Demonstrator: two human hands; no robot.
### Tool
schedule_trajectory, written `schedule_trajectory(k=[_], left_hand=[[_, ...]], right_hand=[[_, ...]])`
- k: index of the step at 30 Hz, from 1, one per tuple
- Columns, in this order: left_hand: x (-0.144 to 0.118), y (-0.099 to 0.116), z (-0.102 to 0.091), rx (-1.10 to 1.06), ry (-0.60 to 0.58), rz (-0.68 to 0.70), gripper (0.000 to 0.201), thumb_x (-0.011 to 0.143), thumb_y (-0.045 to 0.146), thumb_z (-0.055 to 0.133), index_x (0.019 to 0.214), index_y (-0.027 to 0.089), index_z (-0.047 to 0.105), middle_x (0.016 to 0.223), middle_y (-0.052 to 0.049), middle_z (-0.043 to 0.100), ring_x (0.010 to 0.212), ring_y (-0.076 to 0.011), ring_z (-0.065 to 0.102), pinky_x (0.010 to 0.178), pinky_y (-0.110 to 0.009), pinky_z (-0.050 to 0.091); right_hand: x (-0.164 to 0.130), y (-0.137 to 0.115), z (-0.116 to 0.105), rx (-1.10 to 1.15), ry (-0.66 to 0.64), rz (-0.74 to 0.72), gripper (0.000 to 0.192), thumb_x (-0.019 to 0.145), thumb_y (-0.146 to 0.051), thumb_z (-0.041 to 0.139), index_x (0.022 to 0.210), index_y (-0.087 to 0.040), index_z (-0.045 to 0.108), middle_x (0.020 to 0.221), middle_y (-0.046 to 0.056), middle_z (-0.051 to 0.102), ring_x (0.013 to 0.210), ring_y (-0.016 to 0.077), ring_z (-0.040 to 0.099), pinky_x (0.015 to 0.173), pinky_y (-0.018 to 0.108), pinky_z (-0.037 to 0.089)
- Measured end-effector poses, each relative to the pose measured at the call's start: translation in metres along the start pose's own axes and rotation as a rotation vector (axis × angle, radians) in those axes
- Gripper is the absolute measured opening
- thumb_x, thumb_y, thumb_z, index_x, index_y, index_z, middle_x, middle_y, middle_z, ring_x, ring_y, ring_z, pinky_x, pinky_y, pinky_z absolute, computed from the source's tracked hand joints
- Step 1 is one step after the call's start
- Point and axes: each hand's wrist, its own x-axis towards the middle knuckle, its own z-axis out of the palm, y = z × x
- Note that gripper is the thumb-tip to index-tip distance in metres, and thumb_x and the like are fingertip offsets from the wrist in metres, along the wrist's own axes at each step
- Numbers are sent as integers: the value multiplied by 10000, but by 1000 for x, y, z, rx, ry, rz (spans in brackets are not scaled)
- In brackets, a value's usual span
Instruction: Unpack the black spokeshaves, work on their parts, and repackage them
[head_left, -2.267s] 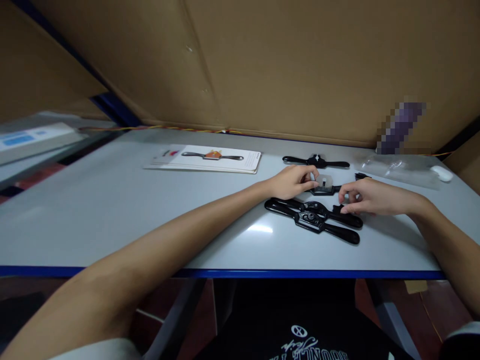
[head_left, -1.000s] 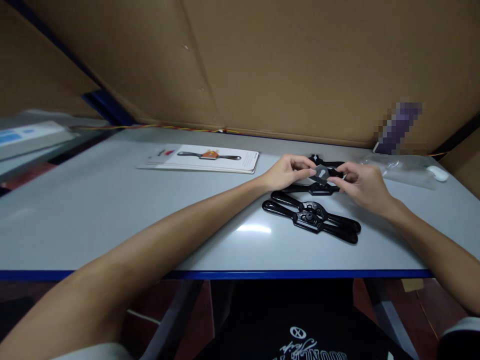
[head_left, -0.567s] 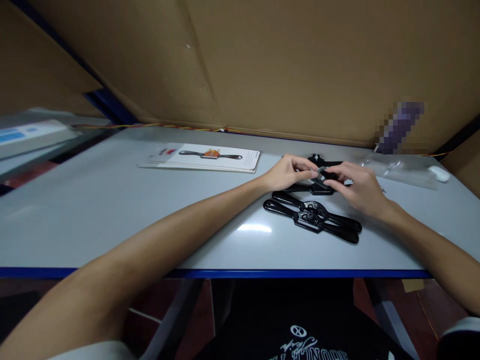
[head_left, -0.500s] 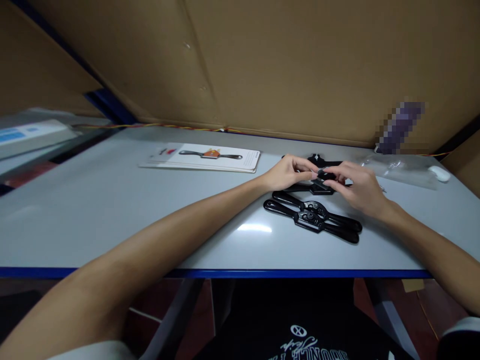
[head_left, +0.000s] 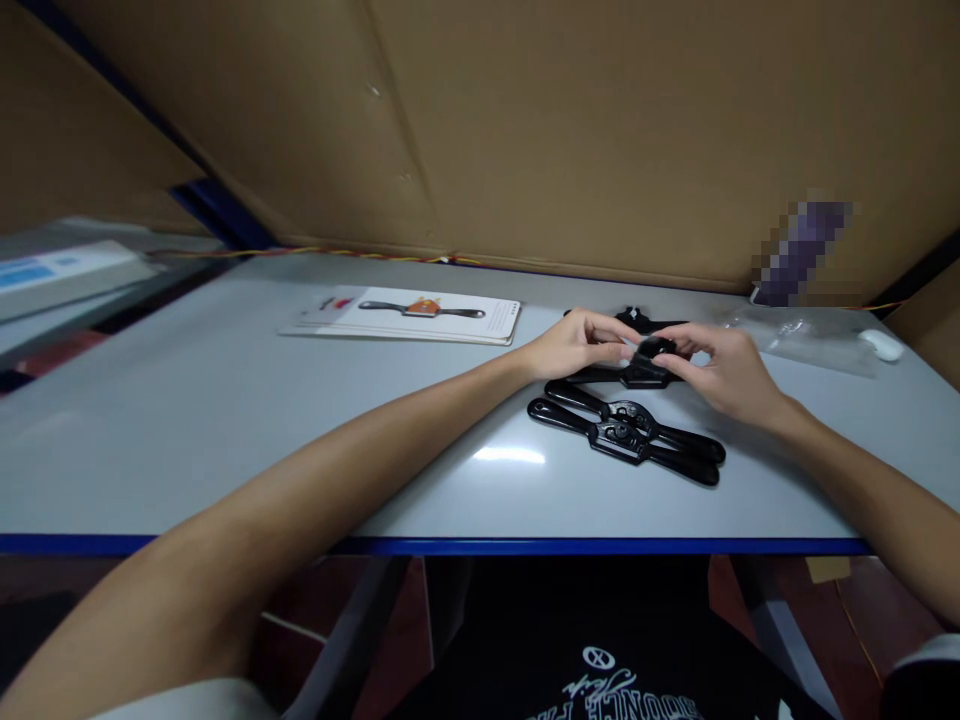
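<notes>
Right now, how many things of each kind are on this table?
Black two-handled tools: 4
Printed card stack: 1
Clear plastic bag: 1
White oval object: 1
Small black part, held by left hand and right hand: 1
Total: 8

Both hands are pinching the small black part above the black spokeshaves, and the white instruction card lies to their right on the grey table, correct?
Not quite. In the head view the white instruction card lies to the left of the hands, not the right. Left hand and right hand do pinch the small black part above the black spokeshaves.
</notes>
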Motion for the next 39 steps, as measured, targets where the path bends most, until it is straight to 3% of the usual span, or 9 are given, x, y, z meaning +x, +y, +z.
schedule_trajectory(k=[4, 7, 9, 12, 16, 19, 26, 36, 39], left_hand=[[-1, 3, -1, 157, 203, 70, 294, 881, 392, 703, 1001, 140, 797, 885, -87, 799, 781, -168, 706, 718, -283, 542], [-2, 4, -8, 459, 434, 156, 275, 904, 330, 572, 815, 145, 754, 732, -48, 747, 705, -161, 661, 671, -275, 505], [-3, 4, -14, 654, 493, 180, 284, 906, 315, 543, 801, 153, 752, 775, -50, 766, 764, -181, 681, 729, -291, 524], [-4, 1, -23, 842, 452, 151, 341, 944, 335, 511, 953, 162, 805, 1019, -79, 820, 1001, -243, 722, 913, -353, 554], [-3, -4, -31, 947, 216, 107, 475, 1005, 406, 476, 1290, 162, 767, 1372, -93, 745, 1297, -297, 665, 1140, -435, 489], [-3, -6, -33, 969, 88, 52, 542, 1045, 444, 423, 1416, 160, 699, 1501, -87, 663, 1397, -301, 614, 1189, -429, 464], [0, -11, -34, 1025, 111, -21, 484, 1057, 333, 407, 1404, 178, 706, 1478, -48, 682, 1395, -280, 629, 1191, -422, 483], [5, -23, -40, 1077, 142, 37, 442, 984, 153, 416, 1297, 184, 728, 1328, -68, 763, 1276, -267, 691, 1143, -429, 518], [6, -22, -40, 1089, 152, 57, 422, 978, 171, 430, 1254, 167, 749, 1297, -91, 771, 1243, -286, 697, 1123, -443, 518]], right_hand=[[3, 7, -25, -128, 76, 1, 240, 927, -418, 708, 1060, -247, 813, 894, 51, 796, 766, 242, 710, 750, 406, 552], [6, 21, -51, -255, 114, 38, 241, 912, -440, 704, 1030, -256, 806, 899, 62, 791, 783, 265, 717, 776, 431, 547], [8, 32, -66, -307, 114, 82, 265, 899, -461, 702, 1006, -236, 793, 898, 85, 786, 781, 271, 712, 771, 434, 534], [10, 49, -81, -347, 36, 176, 346, 879, -531, 689, 978, -210, 771, 846, 109, 763, 758, 272, 687, 742, 436, 506], [12, 63, -88, -287, -210, 259, 449, 823, -662, 688, 958, -238, 748, 830, 92, 742, 766, 281, 675, 733, 452, 501], [13, 64, -89, -234, -283, 303, 489, 808, -688, 696, 994, -238, 745, 849, 91, 742, 780, 287, 673, 732, 461, 515], [13, 67, -89, -207, -371, 385, 503, 805, -634, 692, 1071, -213, 757, 944, 108, 786, 840, 306, 706, 767, 457, 532], [12, 77, -84, -421, -441, 286, 462, 870, -567, 578, 1079, -232, 818, 1095, 135, 798, 946, 327, 725, 839, 466, 539], [12, 75, -81, -403, -329, 241, 458, 840, -607, 606, 1005, -238, 821, 1013, 122, 794, 851, 297, 706, 776, 446, 533]])
